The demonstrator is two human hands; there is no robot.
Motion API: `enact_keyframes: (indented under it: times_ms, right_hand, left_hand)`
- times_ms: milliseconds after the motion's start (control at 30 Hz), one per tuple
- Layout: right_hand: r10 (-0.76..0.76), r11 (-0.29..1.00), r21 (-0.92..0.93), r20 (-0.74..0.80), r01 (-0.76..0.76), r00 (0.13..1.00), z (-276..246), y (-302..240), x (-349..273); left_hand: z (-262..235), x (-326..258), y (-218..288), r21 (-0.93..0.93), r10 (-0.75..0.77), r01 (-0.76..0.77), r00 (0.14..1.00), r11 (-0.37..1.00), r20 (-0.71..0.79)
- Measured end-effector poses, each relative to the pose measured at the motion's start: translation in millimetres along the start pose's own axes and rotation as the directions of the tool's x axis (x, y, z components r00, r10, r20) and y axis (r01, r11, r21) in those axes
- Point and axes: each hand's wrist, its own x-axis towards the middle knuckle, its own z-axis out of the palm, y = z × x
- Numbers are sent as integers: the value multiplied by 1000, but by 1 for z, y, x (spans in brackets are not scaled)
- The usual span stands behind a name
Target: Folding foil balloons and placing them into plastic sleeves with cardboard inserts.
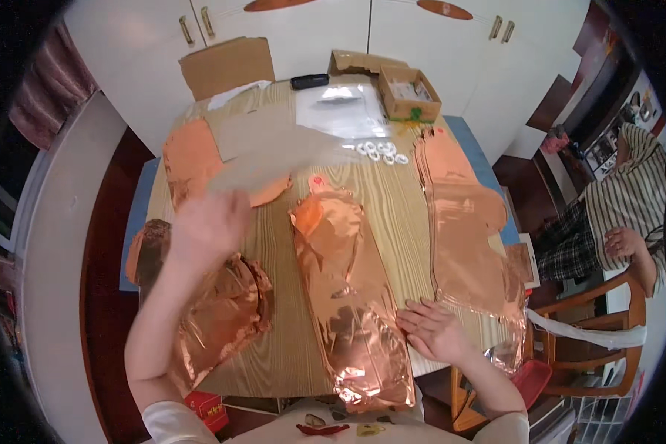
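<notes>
A flat copper-coloured foil balloon point(348, 296) lies lengthwise before me, its near end over the table's front edge. Flat on the table, my right hand point(435, 329) has its fingers stretched out, with the tips touching the balloon's right edge. My left hand point(213, 226) is raised over the left side and smeared by motion. From its fingers a blurred grey-brown cardboard sheet point(277, 159) reaches toward the middle; the exact grip is hidden by the blur. More flat foil balloons lie at the near left point(222, 325), far left point(192, 159) and right point(466, 237).
White rings point(381, 152) and clear plastic bags point(340, 111) lie at the back. Behind them are a small cardboard box point(409, 96), a black case point(310, 81) and an upright cardboard piece point(229, 66). A person in a striped top point(629, 207) stands right, near a wooden chair point(599, 325).
</notes>
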Motion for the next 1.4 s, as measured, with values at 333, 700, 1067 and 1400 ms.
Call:
enact_keyframes:
  times_ms: [333,700,1067,1400]
  right_hand:
    - [-43,999,12,-60,44,997,2,-5,-7]
    - [-59,996,63,-9,60,998,0,-12,-18]
    - [-46,996,69,-138,56,989,-7,-27,-31]
    - [-136,989,49,-48,138,990,-1,-30,-29]
  left_hand:
    - [10,-93,136,-128,505,-529,844,839,-184]
    - [23,-134,142,-574,268,-225,963,787,-10]
    - [29,-146,132,-580,325,-145,920,801,218]
    - [45,-135,125,-598,368,-166,900,784,233]
